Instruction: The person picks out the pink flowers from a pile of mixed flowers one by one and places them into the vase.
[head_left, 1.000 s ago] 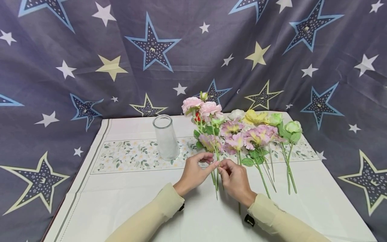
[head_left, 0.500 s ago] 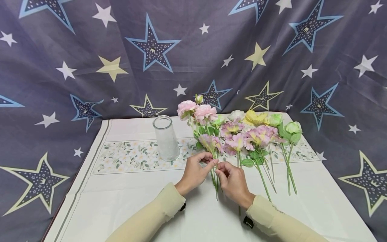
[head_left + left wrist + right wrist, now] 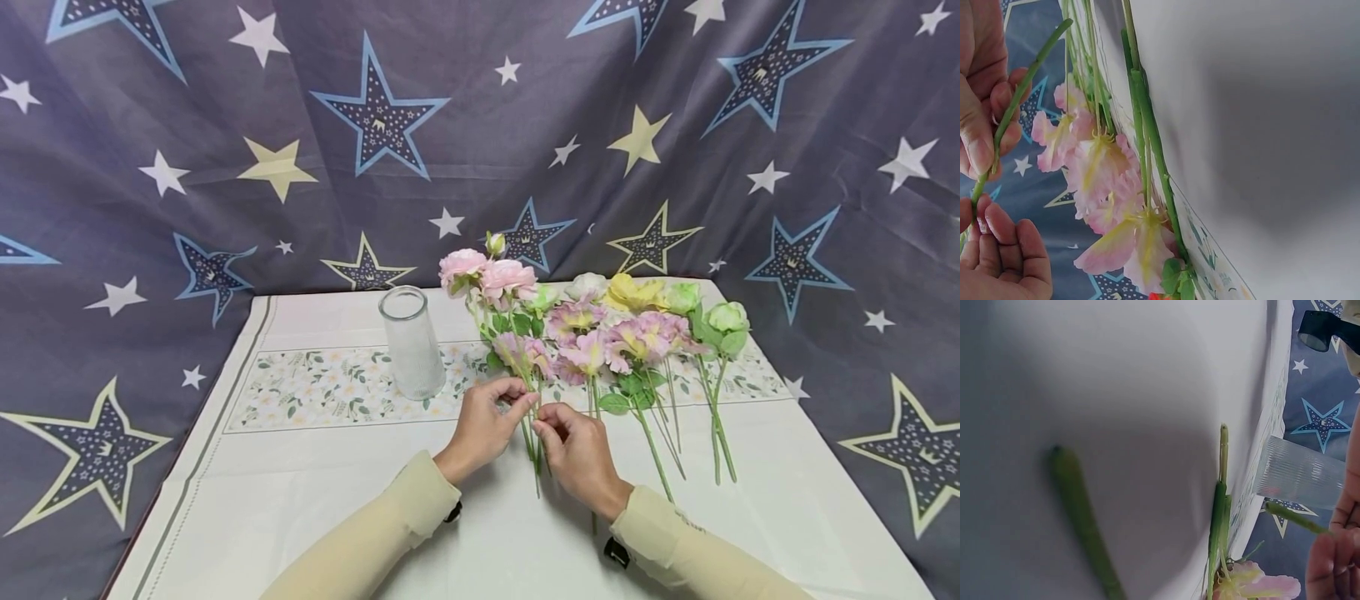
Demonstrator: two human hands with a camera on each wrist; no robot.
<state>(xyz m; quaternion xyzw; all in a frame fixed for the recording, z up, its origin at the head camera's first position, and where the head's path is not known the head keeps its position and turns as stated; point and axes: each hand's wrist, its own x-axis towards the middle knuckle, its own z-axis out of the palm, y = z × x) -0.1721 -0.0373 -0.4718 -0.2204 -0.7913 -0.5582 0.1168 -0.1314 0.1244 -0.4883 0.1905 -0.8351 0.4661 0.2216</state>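
A pink artificial flower point(image 3: 507, 277) with two full blooms and a small bud stands up between my hands, tilted a little left. My left hand point(image 3: 486, 427) pinches its green stem between thumb and fingers. Just beside it, my right hand point(image 3: 585, 457) pinches the same stem lower down. The left wrist view shows the stem point(image 3: 1017, 100) running through the fingers of both hands, its cut end free. Left of the hands, a ribbed clear glass vase point(image 3: 414, 354) stands upright on the table; it also shows in the right wrist view point(image 3: 1300, 475).
Purple-pink flowers point(image 3: 583, 354) lie right behind the hands, their stems toward me. Yellow point(image 3: 633, 292), white point(image 3: 587, 286) and light green flowers point(image 3: 727, 317) lie farther right. A white tablecloth point(image 3: 315, 517) with a floral strip covers the table; a star-patterned curtain point(image 3: 480, 125) hangs behind.
Over the last second the pink flower's head has shifted left and slightly down. Both hands have moved only slightly, still on the stem. The vase and lying flowers have stayed put.
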